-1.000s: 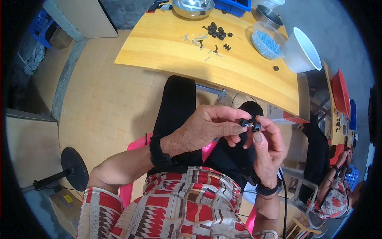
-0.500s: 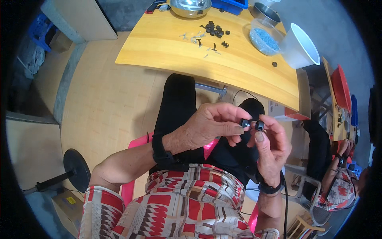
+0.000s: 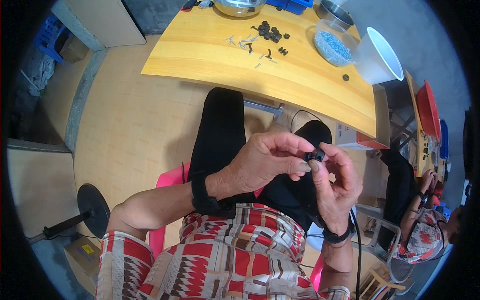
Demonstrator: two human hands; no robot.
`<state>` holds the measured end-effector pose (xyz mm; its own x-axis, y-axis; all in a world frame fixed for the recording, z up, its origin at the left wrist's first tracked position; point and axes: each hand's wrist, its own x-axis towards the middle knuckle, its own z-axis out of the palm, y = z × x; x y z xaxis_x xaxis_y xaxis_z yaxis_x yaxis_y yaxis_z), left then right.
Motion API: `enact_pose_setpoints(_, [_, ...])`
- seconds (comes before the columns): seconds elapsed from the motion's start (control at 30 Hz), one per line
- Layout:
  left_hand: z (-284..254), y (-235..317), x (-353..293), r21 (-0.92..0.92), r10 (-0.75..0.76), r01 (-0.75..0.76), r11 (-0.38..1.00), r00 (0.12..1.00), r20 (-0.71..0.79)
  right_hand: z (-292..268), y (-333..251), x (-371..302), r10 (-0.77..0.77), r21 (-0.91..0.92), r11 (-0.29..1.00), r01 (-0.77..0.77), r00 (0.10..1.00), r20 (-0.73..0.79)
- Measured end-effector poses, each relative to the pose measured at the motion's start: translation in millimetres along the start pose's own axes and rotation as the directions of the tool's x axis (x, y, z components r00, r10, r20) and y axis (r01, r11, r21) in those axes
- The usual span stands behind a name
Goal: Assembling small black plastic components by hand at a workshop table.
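Observation:
Above my lap, my left hand [image 3: 257,162] pinches a small black round plastic part [image 3: 307,156] between thumb and fingers. Close against it, my right hand [image 3: 336,177] grips a second black part [image 3: 319,156]. The two parts meet or nearly meet; my fingertips hide the join. On the wooden table [image 3: 200,55] ahead lies a pile of similar black round parts [image 3: 270,34]. Thin silvery screws or pins [image 3: 242,45] are scattered beside it, along with a few narrow black pieces [image 3: 269,53]. One black round part [image 3: 345,78] sits apart on the right.
A clear bowl of bluish metal pieces [image 3: 334,47] and a white bucket [image 3: 378,57] stand at the table's right. Along the back are a shiny metal bowl [image 3: 240,7], a blue tray [image 3: 295,5] and a metal pot [image 3: 336,14]. Another person [image 3: 425,230] works at far right.
The two black parts, apart with a shiny metal bit showing between them before, are now brought together. My right hand has moved slightly left toward my left hand.

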<state>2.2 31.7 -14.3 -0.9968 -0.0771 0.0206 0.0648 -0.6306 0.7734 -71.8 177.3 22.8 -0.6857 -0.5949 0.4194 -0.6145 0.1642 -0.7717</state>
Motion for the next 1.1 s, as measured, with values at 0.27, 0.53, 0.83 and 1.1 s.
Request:
enact_pose_setpoints(0.27, [1.7, -0.2, -2.1, 0.007, 0.000, 0.000, 1.000, 1.000, -0.022, -4.2, -4.0, 1.8, -0.009, -0.057, 0.998, 0.012, 0.999, 0.051])
enact_pose_setpoints(0.53, [6.5, 6.5, -1.6, 0.004, 0.036, -0.036, 0.999, 0.997, -0.075, -8.3, -6.1, -0.8, 0.261, 0.302, 0.915, -0.267, 0.963, 0.062])
enact_pose_setpoints(0.83, [6.0, 8.6, -2.3, 0.041, 0.054, -0.052, 0.998, 0.997, -0.051, -10.9, -7.2, 0.6, 0.231, 0.325, 0.909, -0.261, 0.964, 0.130])
enact_pose_setpoints(1.1, [7.3, 11.4, -3.0, 0.073, 0.048, -0.044, 0.996, 0.997, -0.057, -14.3, -8.1, 2.8, 0.079, 0.013, 0.997, -0.081, 0.991, 0.106])
